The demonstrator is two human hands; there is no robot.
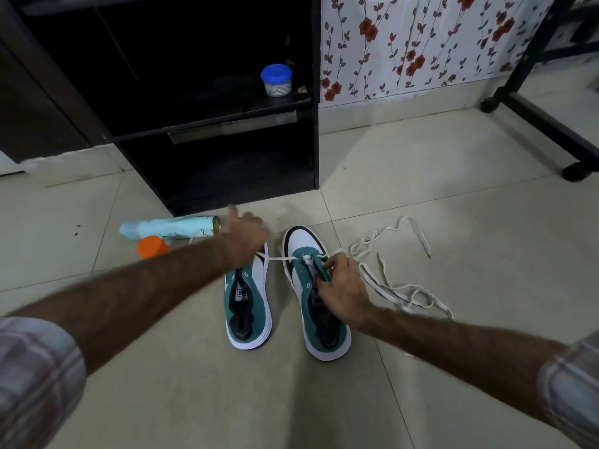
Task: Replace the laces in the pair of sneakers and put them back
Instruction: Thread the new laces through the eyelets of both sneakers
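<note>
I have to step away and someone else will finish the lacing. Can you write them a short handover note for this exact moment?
Left hand: reached across over the toe of the left sneaker, pulling a white lace taut; its fingers are blurred, so the grip is not clear.
Right hand: fingers curled on the tongue and eyelets of the right sneaker.
Both sneakers stand side by side on the floor tiles, in front of the black shelf unit.
Done: the lace is through the right sneaker's front eyelets only.
Left: finish that sneaker, lace the left one, which shows no lace, and put the pair back. Loose laces lie right of the sneakers.
</note>
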